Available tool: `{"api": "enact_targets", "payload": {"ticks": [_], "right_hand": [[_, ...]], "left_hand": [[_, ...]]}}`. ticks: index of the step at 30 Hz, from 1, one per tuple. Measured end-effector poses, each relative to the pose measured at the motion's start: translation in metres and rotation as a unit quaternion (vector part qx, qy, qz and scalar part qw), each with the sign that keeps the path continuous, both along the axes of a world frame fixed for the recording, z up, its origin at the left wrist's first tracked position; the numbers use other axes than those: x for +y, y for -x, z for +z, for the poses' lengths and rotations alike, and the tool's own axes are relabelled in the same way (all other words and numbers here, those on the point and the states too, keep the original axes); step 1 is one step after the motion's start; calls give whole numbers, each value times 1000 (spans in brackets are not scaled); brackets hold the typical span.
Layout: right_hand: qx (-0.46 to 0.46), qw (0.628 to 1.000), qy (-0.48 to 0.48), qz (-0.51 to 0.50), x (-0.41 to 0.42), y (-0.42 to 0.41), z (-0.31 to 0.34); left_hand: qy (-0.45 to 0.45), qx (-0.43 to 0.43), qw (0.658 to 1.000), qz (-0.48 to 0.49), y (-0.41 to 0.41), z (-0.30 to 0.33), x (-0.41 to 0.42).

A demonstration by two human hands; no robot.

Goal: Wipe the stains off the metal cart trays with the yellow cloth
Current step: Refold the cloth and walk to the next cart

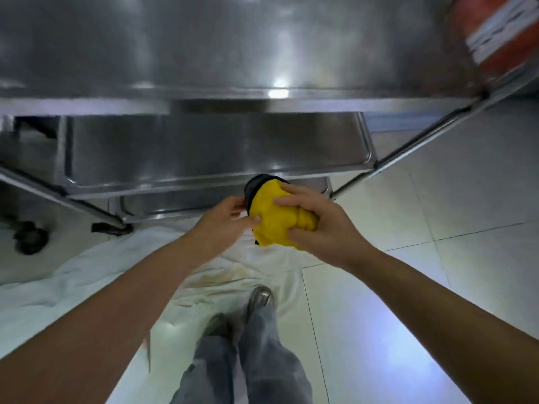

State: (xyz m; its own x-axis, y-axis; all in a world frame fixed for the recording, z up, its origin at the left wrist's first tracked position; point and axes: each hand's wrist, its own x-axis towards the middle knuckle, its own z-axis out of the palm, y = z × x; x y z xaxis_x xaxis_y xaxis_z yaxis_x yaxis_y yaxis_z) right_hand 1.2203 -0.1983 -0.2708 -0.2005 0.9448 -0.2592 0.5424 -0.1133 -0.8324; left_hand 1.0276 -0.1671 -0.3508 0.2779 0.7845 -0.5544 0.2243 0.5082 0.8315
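A bunched yellow cloth with a dark grey side is held in front of the metal cart, just below the middle tray's front edge. My right hand grips its right side with fingers curled over the top. My left hand pinches its left edge, thumb on the yellow fabric. The cart has a wide top tray, a middle tray below it and a lowest tray partly hidden behind the hands. No stains can be made out on the shiny, blurred metal.
A white stained sheet lies on the tiled floor under my feet. A black cart wheel sits at left. Slanted cart legs run at right. A red cylinder with a white label stands at the top right.
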Motion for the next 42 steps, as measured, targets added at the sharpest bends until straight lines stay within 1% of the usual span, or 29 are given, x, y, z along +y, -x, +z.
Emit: {"api": "enact_targets", "payload": {"ticks": [3, 7, 10, 12, 14, 16, 18, 20, 22, 26, 28, 31, 34, 38, 42], "right_hand": [[-3, 1000, -29, 6, -12, 6, 93], [1, 993, -117, -3, -30, 7, 202], [17, 986, -162, -37, -38, -2, 269], [32, 981, -176, -71, -40, -18, 302], [78, 981, -148, -98, -42, -35, 330], [140, 976, -98, -137, -42, -55, 352], [183, 968, -47, -165, -39, -78, 367], [221, 963, -4, -154, -37, -105, 379], [213, 968, -1, -133, -39, -136, 389], [168, 971, -81, -150, -57, -207, 406], [149, 969, -118, -156, -68, -248, 411], [138, 964, -148, -173, -82, -312, 416], [144, 961, -146, -187, -92, -364, 420], [160, 954, -134, -215, -94, -414, 422], [163, 943, -152, -247, -79, -454, 414]], "left_hand": [[-32, -26, 999, 35, 8, 91, 0], [-136, -16, 990, 29, -3, 214, -1], [-210, -9, 977, 24, -20, 297, 1], [-260, -2, 966, 10, -32, 343, 4], [-303, -1, 953, -22, -44, 381, 8], [-352, 11, 934, -58, -60, 415, 12], [-384, 26, 918, -97, -82, 441, 11], [-407, 32, 902, -137, -106, 461, 6], [-417, 42, 892, -171, -135, 477, 0], [-442, 79, 870, -203, -205, 497, -8], [-463, 73, 855, -220, -245, 502, -14], [-480, 70, 838, -250, -306, 505, -23], [-463, 96, 843, -256, -362, 505, -21], [-437, 110, 850, -273, -423, 502, -15], [-413, 100, 863, -272, -467, 491, 1]]}}
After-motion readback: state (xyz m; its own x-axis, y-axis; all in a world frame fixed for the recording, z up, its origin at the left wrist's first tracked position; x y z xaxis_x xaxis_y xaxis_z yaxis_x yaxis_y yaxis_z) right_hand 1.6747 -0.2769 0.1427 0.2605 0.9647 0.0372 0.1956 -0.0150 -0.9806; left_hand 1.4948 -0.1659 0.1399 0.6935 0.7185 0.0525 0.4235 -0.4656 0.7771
